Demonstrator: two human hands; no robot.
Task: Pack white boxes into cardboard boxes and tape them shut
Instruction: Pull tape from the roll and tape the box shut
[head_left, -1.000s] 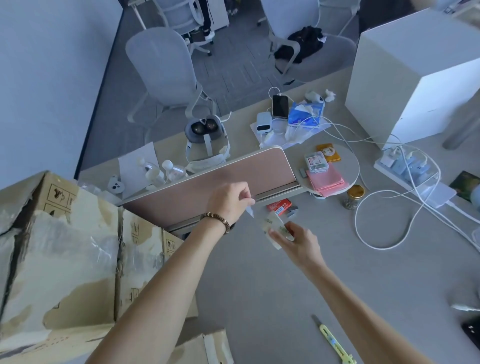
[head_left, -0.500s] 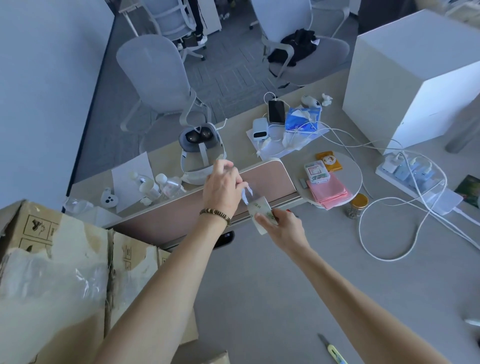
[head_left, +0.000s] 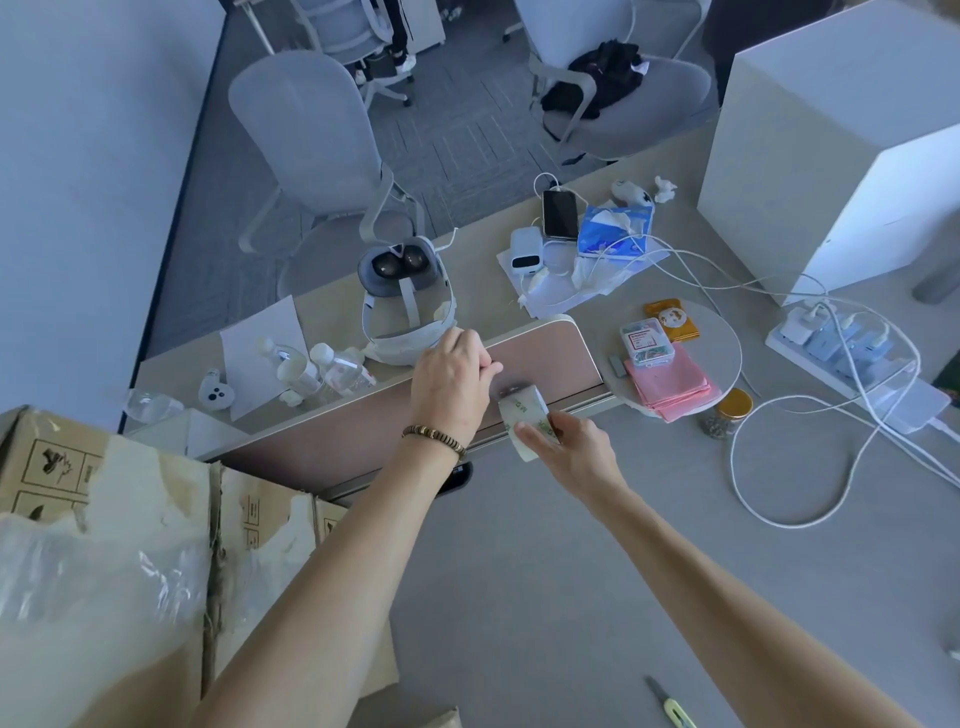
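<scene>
Item: tape roll (head_left: 525, 420), white with green print, held above the grey desk (head_left: 519, 597) in front of the pink divider panel (head_left: 540, 358). My right hand (head_left: 569, 451) grips it, thumb across its face. My left hand (head_left: 453, 383) has fingers curled, apparently pinching the tape's loose end, though blur hides it. Worn cardboard boxes (head_left: 130, 545) at my left; yellow utility knife (head_left: 670, 704) near the desk's front edge.

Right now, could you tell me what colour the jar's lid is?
Gold, on the jar; head view.
</scene>
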